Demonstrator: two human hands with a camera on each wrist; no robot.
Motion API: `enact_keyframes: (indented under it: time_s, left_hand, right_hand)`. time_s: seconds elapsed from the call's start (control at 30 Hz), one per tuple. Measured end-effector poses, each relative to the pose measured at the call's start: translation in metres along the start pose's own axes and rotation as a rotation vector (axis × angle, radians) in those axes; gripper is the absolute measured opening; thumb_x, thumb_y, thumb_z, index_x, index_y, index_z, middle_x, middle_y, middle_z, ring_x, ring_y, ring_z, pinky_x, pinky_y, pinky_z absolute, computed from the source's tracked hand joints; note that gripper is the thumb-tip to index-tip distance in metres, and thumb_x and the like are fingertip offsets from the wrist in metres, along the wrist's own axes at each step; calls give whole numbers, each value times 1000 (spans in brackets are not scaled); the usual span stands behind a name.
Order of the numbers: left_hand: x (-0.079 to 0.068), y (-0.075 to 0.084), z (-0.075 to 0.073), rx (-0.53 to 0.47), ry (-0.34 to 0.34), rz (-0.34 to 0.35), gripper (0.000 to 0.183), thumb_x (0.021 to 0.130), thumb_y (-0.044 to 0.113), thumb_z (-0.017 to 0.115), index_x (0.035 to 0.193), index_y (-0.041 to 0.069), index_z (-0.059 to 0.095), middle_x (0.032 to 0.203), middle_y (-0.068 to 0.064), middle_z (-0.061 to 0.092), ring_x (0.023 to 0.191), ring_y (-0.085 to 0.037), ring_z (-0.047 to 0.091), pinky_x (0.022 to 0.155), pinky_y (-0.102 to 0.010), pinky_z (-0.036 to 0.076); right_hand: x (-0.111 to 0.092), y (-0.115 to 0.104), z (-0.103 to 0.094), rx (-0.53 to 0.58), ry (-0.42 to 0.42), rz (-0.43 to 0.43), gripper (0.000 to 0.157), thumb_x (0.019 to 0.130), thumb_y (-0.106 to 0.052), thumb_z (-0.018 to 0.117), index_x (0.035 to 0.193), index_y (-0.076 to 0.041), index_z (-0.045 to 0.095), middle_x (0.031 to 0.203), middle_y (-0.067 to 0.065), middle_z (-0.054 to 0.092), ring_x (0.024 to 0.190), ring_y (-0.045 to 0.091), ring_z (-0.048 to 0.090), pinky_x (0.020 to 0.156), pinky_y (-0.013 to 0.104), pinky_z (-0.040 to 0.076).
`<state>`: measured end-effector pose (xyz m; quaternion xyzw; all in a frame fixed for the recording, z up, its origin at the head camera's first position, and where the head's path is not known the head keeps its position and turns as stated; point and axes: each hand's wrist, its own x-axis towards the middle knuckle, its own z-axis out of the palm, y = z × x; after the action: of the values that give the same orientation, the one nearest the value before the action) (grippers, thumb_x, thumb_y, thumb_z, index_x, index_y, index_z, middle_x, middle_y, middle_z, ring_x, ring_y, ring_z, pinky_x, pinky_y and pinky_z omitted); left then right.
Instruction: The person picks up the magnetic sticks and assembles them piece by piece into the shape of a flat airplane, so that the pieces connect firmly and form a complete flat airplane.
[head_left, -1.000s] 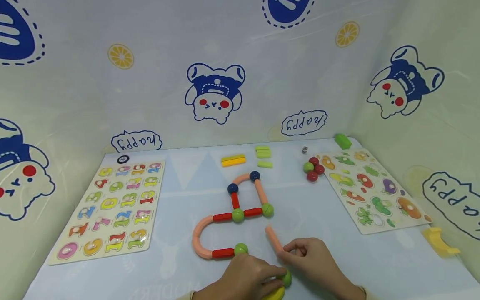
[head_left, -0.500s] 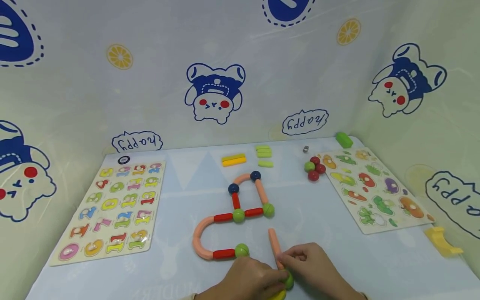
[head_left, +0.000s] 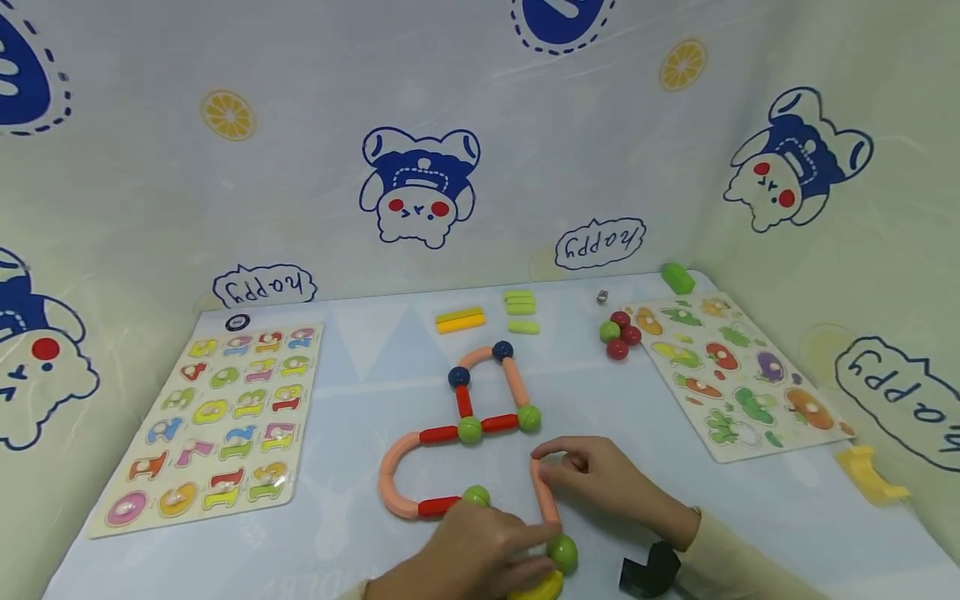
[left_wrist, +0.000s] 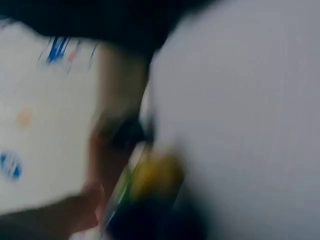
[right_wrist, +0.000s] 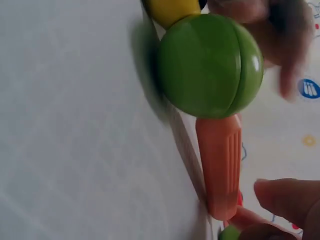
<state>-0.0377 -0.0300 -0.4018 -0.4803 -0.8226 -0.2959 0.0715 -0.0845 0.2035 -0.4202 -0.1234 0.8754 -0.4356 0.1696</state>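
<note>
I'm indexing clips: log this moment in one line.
right hand: at far end of salmon stick | left hand: by yellow piece | green ball: touching stick's near end

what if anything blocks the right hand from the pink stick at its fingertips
Nothing visible: the right hand has its thumb and index finger at the far end of the pink stick; the right wrist view shows just a gap beside the thumb. The green ball and left hand are at its near end, not between.
</note>
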Motion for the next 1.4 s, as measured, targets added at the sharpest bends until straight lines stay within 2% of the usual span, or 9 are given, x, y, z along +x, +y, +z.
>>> enact_keyframes:
  time_s: [0.13,0.2,0.27,0.47,0.73,1.27,1.33,1.4]
  left_hand:
    - [-16,-19,-30,-14,-5,-248,37,86,48,61,114,26,68,55,25,47,49,10,37,46,-11,31]
    - [-20,-25,-36,-18,-26,-357,38,84,51,62,111,26,70,54,25,44,49,7,39,47,-15,33]
    - [-22,-28,-35,1,-44,-401,36,82,50,65,108,26,71,53,25,42,49,5,39,46,-17,32]
    - [-23,-32,-31,48,-64,-447,31,80,44,70,105,27,72,51,23,38,47,3,38,46,-18,30]
    - [-25,-31,-30,28,-62,-476,32,79,45,71,106,27,72,50,22,38,48,3,38,46,-18,31]
    - [-24,-33,-33,13,-79,-478,32,79,46,71,105,27,72,49,21,38,47,1,37,46,-19,31]
    - [-24,-33,-33,14,-86,-473,33,79,46,71,105,27,72,49,21,38,47,1,37,46,-19,31]
    - [-23,-34,-34,18,-96,-465,33,79,46,70,105,26,72,48,21,37,46,1,37,46,-19,31]
  right_hand:
    - [1,-1,-2,-16,-12,0,26,86,-48,62,105,-31,68,50,-6,40,44,8,38,43,22,27]
    - [0,-1,-4,-27,-1,11,26,85,-48,63,104,-31,68,50,-5,40,44,9,37,43,22,26]
    - [-1,0,-5,-30,4,20,27,83,-49,64,103,-32,68,50,-6,42,44,9,39,43,22,26]
    - [-6,0,-3,-24,-40,-25,29,83,-48,66,105,-30,67,53,-6,45,47,9,43,45,21,29]
    - [-9,-1,-3,-49,-56,-39,28,83,-47,66,105,-30,68,54,-8,46,49,7,43,46,20,30]
    - [-9,-1,-8,-47,-88,-76,26,85,-44,65,105,-28,68,56,-8,47,50,6,43,45,21,31]
    - [-6,2,-16,-71,-62,-58,27,85,-46,64,105,-29,68,57,-7,49,50,7,44,46,21,33]
    - [0,5,-30,-117,16,-40,28,85,-47,64,105,-29,68,57,-6,50,51,9,46,46,22,35]
